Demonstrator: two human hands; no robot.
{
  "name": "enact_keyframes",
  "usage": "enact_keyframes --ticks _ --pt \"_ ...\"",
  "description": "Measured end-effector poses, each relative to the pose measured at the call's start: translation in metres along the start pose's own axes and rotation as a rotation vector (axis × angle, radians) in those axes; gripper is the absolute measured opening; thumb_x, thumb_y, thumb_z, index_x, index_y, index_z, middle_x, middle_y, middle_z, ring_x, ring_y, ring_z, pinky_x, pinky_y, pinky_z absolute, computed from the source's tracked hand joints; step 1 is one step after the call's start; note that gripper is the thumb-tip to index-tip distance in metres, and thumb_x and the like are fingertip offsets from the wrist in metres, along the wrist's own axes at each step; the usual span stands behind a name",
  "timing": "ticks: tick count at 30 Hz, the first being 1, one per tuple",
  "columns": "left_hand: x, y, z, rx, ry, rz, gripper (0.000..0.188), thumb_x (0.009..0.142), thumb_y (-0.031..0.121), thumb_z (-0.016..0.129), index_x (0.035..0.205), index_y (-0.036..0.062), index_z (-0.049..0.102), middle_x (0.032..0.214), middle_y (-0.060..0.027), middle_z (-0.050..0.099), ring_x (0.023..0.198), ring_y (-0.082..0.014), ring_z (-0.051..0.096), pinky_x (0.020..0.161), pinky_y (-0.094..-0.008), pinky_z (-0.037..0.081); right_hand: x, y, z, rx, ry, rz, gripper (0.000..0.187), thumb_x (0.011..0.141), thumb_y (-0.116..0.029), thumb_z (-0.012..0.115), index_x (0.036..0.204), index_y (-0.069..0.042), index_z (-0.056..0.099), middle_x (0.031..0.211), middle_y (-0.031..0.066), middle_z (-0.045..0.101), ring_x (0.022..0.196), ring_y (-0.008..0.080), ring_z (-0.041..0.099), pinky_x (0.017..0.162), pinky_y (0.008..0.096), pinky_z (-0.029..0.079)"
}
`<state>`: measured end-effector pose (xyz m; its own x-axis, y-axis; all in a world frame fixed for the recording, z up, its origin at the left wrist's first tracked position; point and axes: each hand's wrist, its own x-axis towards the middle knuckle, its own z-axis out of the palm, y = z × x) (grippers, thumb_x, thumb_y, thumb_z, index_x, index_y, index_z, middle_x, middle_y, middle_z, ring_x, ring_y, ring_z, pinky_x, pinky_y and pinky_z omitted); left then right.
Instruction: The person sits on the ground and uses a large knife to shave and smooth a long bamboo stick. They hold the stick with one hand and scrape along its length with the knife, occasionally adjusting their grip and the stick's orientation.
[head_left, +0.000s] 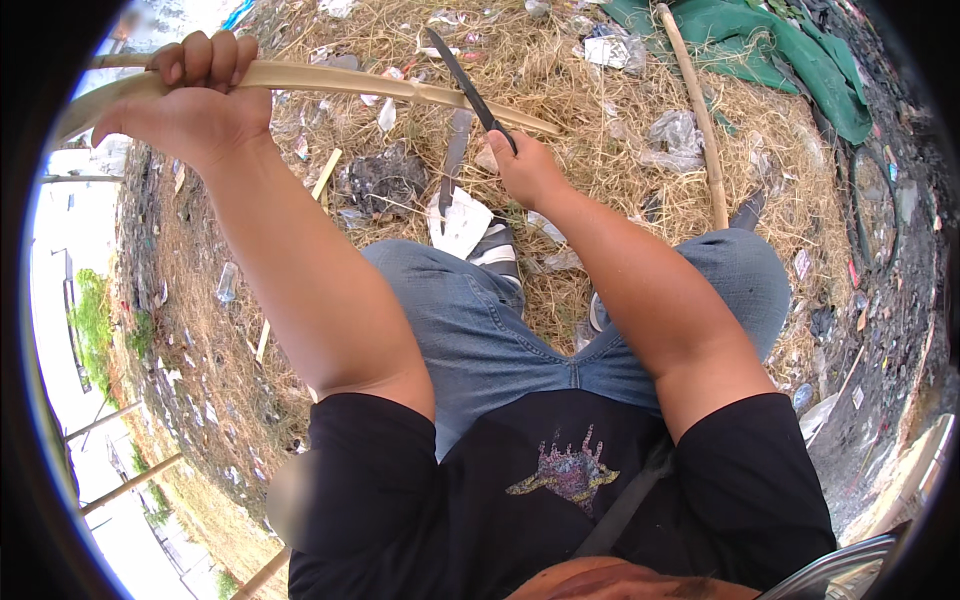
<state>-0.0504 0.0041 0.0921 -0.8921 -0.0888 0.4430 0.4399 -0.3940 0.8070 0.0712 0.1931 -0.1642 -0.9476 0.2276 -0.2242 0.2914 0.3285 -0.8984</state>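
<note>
Fingers of my left hand wrap around a long, pale split bamboo strip at the upper left. The strip runs to the right, and its far end lies past the knife. In my right hand is a long dark knife, its blade tilted up and to the left. The blade crosses the strip near its right end; whether they touch I cannot tell. Below the crossing, a second grey blade lies on the ground, its lower end over a white paper beside my striped shoe.
Dry straw mixed with litter covers the ground. A bamboo pole lies to the right, near a green tarp and a clear plastic bag. A dark lump sits left of the white paper. My knees are spread apart below.
</note>
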Motion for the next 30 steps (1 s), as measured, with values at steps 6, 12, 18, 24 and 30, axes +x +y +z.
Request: enact_keyframes --ticks 6,12,18,24,30 --pt "0.009 -0.002 -0.017 -0.053 0.016 0.012 0.088 0.075 0.098 0.006 0.070 0.0128 0.031 0.055 0.0009 0.020 0.054 -0.0140 0.011 0.052 -0.0295 0.014 -0.008 -0.015 0.008 -0.005 0.079 -0.139 0.051 0.103 -0.048 0.048 0.097 0.000 0.063 0.080 0.0201 0.066 0.080 0.0398 0.065 0.074 0.0474 0.049" --pt "0.010 -0.004 -0.006 -0.112 -0.120 -0.032 0.088 0.076 0.097 0.006 0.069 0.0133 0.032 0.056 0.0007 0.020 0.054 -0.0136 0.010 0.052 -0.0295 0.013 -0.004 -0.012 0.007 0.136 0.027 -0.235 0.049 0.104 -0.049 0.048 0.100 -0.002 0.064 0.074 0.0163 0.062 0.070 0.0317 0.060 0.068 0.0424 0.047" --pt "0.014 -0.006 -0.033 -0.068 0.065 0.025 0.087 0.075 0.098 0.009 0.072 0.0142 0.034 0.057 0.0013 0.019 0.052 -0.0129 0.013 0.050 -0.0281 0.015 -0.003 -0.029 0.030 0.084 0.017 -0.129 0.048 0.103 -0.048 0.051 0.098 -0.002 0.063 0.070 0.0151 0.062 0.067 0.0321 0.062 0.065 0.0426 0.047" --pt "0.013 -0.004 -0.019 -0.117 -0.113 -0.038 0.089 0.071 0.101 0.013 0.070 0.0149 0.035 0.055 0.0011 0.021 0.052 -0.0129 0.014 0.051 -0.0277 0.015 0.003 -0.034 0.016 -0.005 0.144 -0.309 0.048 0.104 -0.048 0.049 0.099 -0.001 0.061 0.069 0.0160 0.062 0.065 0.0317 0.065 0.061 0.0421 0.048" --pt "0.013 -0.001 -0.014 -0.153 -0.072 -0.055 0.090 0.066 0.104 0.020 0.068 0.0156 0.035 0.055 0.0024 0.020 0.051 -0.0113 0.014 0.051 -0.0269 0.015 0.016 0.028 0.007 0.053 0.087 0.073 0.051 0.105 -0.050 0.046 0.099 -0.002 0.061 0.072 0.0158 0.064 0.064 0.0356 0.064 0.062 0.0426 0.049"
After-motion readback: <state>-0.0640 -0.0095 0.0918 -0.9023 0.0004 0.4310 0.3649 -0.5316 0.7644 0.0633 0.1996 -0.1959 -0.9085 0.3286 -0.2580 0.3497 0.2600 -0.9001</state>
